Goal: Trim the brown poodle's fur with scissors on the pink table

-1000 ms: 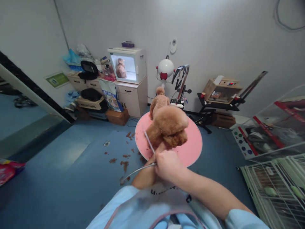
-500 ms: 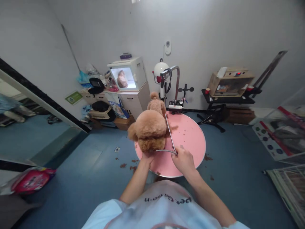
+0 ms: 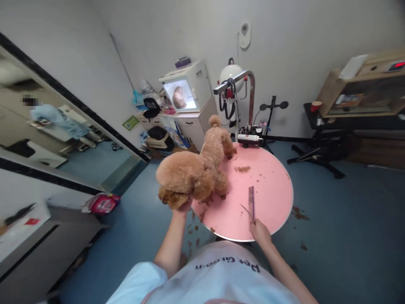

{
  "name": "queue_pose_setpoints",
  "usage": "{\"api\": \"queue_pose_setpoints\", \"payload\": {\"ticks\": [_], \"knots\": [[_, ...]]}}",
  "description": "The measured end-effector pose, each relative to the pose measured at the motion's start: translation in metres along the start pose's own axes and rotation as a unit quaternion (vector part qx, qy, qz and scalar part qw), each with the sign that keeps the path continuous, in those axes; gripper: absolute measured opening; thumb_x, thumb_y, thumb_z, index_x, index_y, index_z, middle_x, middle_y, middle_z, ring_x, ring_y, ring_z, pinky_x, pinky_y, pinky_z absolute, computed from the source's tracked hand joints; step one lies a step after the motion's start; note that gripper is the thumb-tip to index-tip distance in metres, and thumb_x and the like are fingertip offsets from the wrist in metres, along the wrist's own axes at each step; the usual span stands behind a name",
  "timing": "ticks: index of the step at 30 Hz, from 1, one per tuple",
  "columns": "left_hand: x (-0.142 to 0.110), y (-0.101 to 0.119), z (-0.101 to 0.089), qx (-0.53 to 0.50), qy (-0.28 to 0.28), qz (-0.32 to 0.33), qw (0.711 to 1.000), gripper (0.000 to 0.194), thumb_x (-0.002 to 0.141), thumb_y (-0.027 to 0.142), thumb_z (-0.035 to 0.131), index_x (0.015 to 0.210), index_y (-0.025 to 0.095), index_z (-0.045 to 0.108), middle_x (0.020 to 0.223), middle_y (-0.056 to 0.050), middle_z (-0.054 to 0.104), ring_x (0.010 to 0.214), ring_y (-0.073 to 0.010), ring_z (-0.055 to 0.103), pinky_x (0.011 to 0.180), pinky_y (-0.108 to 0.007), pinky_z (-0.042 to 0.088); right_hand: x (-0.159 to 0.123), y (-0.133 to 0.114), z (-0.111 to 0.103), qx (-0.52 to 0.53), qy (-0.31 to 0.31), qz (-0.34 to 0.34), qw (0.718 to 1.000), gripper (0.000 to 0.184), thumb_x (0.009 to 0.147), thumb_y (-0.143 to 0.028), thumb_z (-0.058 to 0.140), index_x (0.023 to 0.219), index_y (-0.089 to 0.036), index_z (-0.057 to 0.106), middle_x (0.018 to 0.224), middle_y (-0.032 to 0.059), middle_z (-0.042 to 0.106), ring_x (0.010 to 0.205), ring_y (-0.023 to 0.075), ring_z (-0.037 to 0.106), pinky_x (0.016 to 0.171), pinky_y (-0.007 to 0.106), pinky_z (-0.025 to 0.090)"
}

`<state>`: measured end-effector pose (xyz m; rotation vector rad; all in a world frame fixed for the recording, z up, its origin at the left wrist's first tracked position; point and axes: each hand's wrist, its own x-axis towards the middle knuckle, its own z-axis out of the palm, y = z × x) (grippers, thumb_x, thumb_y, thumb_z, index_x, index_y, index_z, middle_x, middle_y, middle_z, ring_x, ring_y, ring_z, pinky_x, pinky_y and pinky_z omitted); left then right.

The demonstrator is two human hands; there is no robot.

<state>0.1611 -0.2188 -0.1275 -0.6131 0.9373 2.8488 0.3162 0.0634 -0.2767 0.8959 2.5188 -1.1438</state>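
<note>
A curly tan dog stands on the round pink grooming table, its tail to the back and its fluffy round head over the front left edge. My left hand cups the dog's chin from below, most of its fingers hidden by fur. Clear of the dog, above the table's front right, my right hand is closed round a pair of thin curved scissors. A comb with a purple spine projects from that same hand, pointing away from me.
Clipped fur lies on the table and on the blue floor. A metal grooming arm rises behind the table, with a white bottle at its base. A lit white cabinet stands back left; a mirror is at far left.
The dog's head has moved left with my left hand, so its back and legs now show. My right hand has moved right and away from the dog. The view has shifted left.
</note>
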Motion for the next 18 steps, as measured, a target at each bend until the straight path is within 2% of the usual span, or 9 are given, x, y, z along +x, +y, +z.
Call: {"api": "queue_pose_setpoints", "payload": {"ticks": [3, 5, 7, 8, 10, 12, 14, 15, 18], "knots": [[-0.001, -0.005, -0.006, 0.029, -0.011, -0.005, 1.000, 0.034, 0.099, 0.038, 0.026, 0.103, 0.027, 0.058, 0.092, 0.006, 0.068, 0.087, -0.0090, 0.059, 0.084, -0.025, 0.044, 0.014, 0.008, -0.009, 0.000, -0.049, -0.061, 0.997, 0.035, 0.089, -0.036, 0.046, 0.061, -0.020, 0.059, 0.057, 0.0100, 0.061, 0.064, 0.0264, 0.066, 0.058, 0.035, 0.045], [-0.004, -0.008, -0.007, 0.034, -0.025, -0.002, 0.999, 0.032, 0.099, 0.041, 0.028, 0.109, 0.030, 0.057, 0.100, 0.009, 0.068, 0.096, -0.0089, 0.059, 0.086, -0.025, 0.044, 0.027, -0.012, -0.024, 0.089, -0.089, -0.113, 0.986, 0.029, 0.088, -0.034, 0.046, 0.064, -0.020, 0.056, 0.056, 0.0063, 0.058, 0.061, 0.0228, 0.063, 0.057, 0.033, 0.045], [-0.008, -0.010, -0.006, 0.029, -0.005, 0.004, 1.000, 0.033, 0.099, 0.043, 0.028, 0.112, 0.032, 0.056, 0.103, 0.011, 0.068, 0.099, -0.0087, 0.059, 0.085, -0.024, 0.045, 0.042, -0.051, -0.039, 0.201, -0.157, -0.126, 0.959, 0.010, 0.082, -0.025, 0.050, 0.080, -0.017, 0.056, 0.061, 0.0017, 0.060, 0.062, 0.0176, 0.063, 0.059, 0.028, 0.048], [-0.010, -0.011, -0.006, 0.029, 0.010, 0.006, 1.000, 0.033, 0.100, 0.044, 0.027, 0.112, 0.033, 0.056, 0.103, 0.012, 0.068, 0.098, -0.0086, 0.059, 0.083, -0.024, 0.045, 0.051, -0.075, -0.046, 0.248, -0.198, -0.150, 0.936, 0.013, 0.076, -0.020, 0.054, 0.088, -0.015, 0.055, 0.068, 0.0013, 0.062, 0.066, 0.0157, 0.064, 0.062, 0.026, 0.049], [-0.013, -0.011, -0.006, 0.038, 0.031, 0.008, 0.999, 0.034, 0.100, 0.042, 0.027, 0.112, 0.033, 0.057, 0.102, 0.011, 0.068, 0.097, -0.0086, 0.059, 0.082, -0.023, 0.046, 0.064, -0.128, -0.060, 0.298, -0.262, -0.212, 0.893, 0.024, 0.070, -0.017, 0.058, 0.093, -0.014, 0.053, 0.076, 0.0020, 0.064, 0.069, 0.0139, 0.063, 0.065, 0.025, 0.050], [-0.015, -0.012, -0.008, 0.040, 0.040, 0.011, 0.998, 0.034, 0.100, 0.040, 0.028, 0.114, 0.030, 0.057, 0.102, 0.009, 0.069, 0.096, -0.0091, 0.059, 0.082, -0.024, 0.046, 0.068, -0.174, -0.074, 0.310, -0.288, -0.262, 0.867, 0.028, 0.069, -0.016, 0.060, 0.096, -0.014, 0.052, 0.080, 0.0019, 0.064, 0.069, 0.0127, 0.063, 0.067, 0.025, 0.051], [-0.017, -0.014, -0.010, 0.031, 0.040, 0.011, 0.999, 0.033, 0.099, 0.041, 0.031, 0.117, 0.030, 0.057, 0.106, 0.008, 0.068, 0.098, -0.0105, 0.059, 0.084, -0.025, 0.047, 0.055, -0.206, -0.090, 0.292, -0.274, -0.284, 0.871, 0.034, 0.069, -0.014, 0.059, 0.101, -0.014, 0.051, 0.087, 0.0034, 0.066, 0.068, 0.0116, 0.063, 0.065, 0.024, 0.051], [-0.019, -0.015, -0.010, 0.030, 0.041, 0.005, 0.999, 0.033, 0.099, 0.041, 0.032, 0.117, 0.029, 0.058, 0.109, 0.007, 0.068, 0.101, -0.0114, 0.060, 0.086, -0.026, 0.047, 0.042, -0.214, -0.097, 0.279, -0.273, -0.297, 0.871, 0.034, 0.069, -0.013, 0.058, 0.102, -0.014, 0.052, 0.090, 0.0043, 0.066, 0.068, 0.0114, 0.063, 0.065, 0.024, 0.052], [-0.024, -0.020, -0.011, 0.088, 0.023, -0.032, 0.995, 0.035, 0.097, 0.043, 0.036, 0.119, 0.029, 0.059, 0.116, 0.002, 0.066, 0.108, -0.0141, 0.060, 0.092, -0.030, 0.049, -0.014, -0.212, -0.112, 0.266, -0.281, -0.351, 0.853, 0.035, 0.071, -0.013, 0.060, 0.106, -0.016, 0.055, 0.097, 0.0060, 0.068, 0.083, 0.0145, 0.066, 0.074, 0.026, 0.053]]}}
